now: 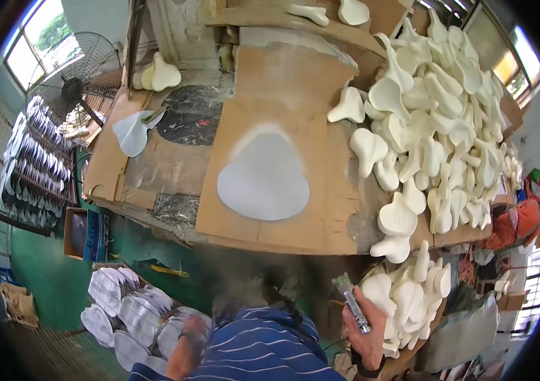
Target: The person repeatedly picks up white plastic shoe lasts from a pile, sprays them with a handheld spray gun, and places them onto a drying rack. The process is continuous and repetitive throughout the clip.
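My right hand (370, 327), low on the right, is closed round a slim silver tool (356, 309) with a green end; its exact kind does not show. Beside my body on the left, my left hand (195, 329) is at the edge of a pile of flat whitish-grey pieces (136, 317). Its fingers are blurred, so I cannot see whether it grips one. Ahead of me a smooth rounded white piece (263, 181) lies on a cardboard sheet (270, 237), with a pale powdery halo along its far edge.
Cream-coloured scooped foam-like pieces (435, 127) are heaped on the right of the table, with more (403, 295) below. A three-lobed white piece (131, 134) lies at left. A fan (73, 89), a loaded rack (35, 171) and a box (86, 233) stand leftward; a person in orange (514, 225) is far right.
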`<action>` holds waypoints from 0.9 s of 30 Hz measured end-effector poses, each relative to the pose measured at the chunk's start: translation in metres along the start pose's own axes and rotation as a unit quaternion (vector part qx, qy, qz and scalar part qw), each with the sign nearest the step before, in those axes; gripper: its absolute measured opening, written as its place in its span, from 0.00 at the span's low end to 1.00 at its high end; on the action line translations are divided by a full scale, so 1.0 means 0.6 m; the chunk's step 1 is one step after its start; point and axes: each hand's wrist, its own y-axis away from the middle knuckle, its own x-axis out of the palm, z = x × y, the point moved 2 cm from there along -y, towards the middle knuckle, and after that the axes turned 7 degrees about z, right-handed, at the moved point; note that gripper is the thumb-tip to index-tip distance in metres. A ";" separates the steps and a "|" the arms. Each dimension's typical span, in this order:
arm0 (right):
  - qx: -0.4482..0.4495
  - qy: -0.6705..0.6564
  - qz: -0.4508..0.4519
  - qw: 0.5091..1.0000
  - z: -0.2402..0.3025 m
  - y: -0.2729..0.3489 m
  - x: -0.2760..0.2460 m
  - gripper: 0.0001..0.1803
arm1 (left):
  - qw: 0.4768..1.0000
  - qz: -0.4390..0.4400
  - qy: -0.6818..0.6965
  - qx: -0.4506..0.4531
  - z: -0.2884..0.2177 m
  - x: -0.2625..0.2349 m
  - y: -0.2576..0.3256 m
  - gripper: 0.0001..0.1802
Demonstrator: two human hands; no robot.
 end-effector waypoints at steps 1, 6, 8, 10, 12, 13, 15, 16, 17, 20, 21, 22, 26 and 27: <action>-0.001 -0.001 -0.011 1.000 -0.001 -0.009 -0.008 0.30 | 0.980 -0.041 0.193 -0.008 0.004 -0.007 -0.004 0.09; -0.070 -0.034 0.012 0.997 0.023 -0.058 -0.022 0.30 | 0.715 -0.110 0.684 -0.094 -0.044 -0.127 -0.074 0.10; -0.101 -0.047 0.034 0.993 0.039 -0.064 -0.020 0.31 | 0.710 -0.101 0.693 -0.070 -0.065 -0.176 -0.092 0.17; -0.106 -0.062 0.057 0.991 0.043 -0.064 -0.014 0.29 | 0.757 -0.142 0.636 -0.047 -0.129 -0.228 -0.090 0.21; -0.082 -0.082 0.103 0.988 0.043 -0.061 -0.012 0.28 | 0.779 -0.152 0.607 -0.039 -0.150 -0.253 -0.096 0.23; -0.085 -0.076 0.105 0.988 0.045 -0.059 -0.013 0.28 | 0.783 -0.154 0.601 -0.036 -0.171 -0.269 -0.096 0.23; -0.093 -0.068 0.109 0.987 0.049 -0.062 -0.011 0.28 | 0.801 -0.158 0.577 -0.029 -0.190 -0.291 -0.095 0.24; -0.089 -0.070 0.113 0.987 0.048 -0.061 -0.010 0.30 | 0.815 -0.154 0.557 -0.023 -0.196 -0.295 -0.097 0.23; -0.085 -0.072 0.116 0.987 0.046 -0.060 -0.010 0.31 | 0.830 -0.150 0.538 -0.016 -0.202 -0.300 -0.099 0.23; -0.060 -0.069 0.125 0.988 0.046 -0.050 -0.013 0.29 | 0.843 -0.180 0.505 0.038 -0.228 -0.322 -0.104 0.21; -0.052 -0.066 0.128 0.988 0.047 -0.047 -0.015 0.28 | 0.850 -0.200 0.484 0.058 -0.241 -0.335 -0.108 0.20; -0.051 -0.059 0.125 0.989 0.043 -0.042 -0.017 0.28 | 0.856 -0.220 0.462 0.079 -0.256 -0.351 -0.112 0.19; -0.045 -0.039 0.085 0.995 0.004 -0.011 -0.031 0.29 | 0.884 -0.342 0.278 0.156 -0.332 -0.431 -0.136 0.17; -0.043 -0.036 0.067 0.996 -0.008 -0.003 -0.033 0.29 | 0.894 -0.374 0.193 0.154 -0.358 -0.458 -0.144 0.16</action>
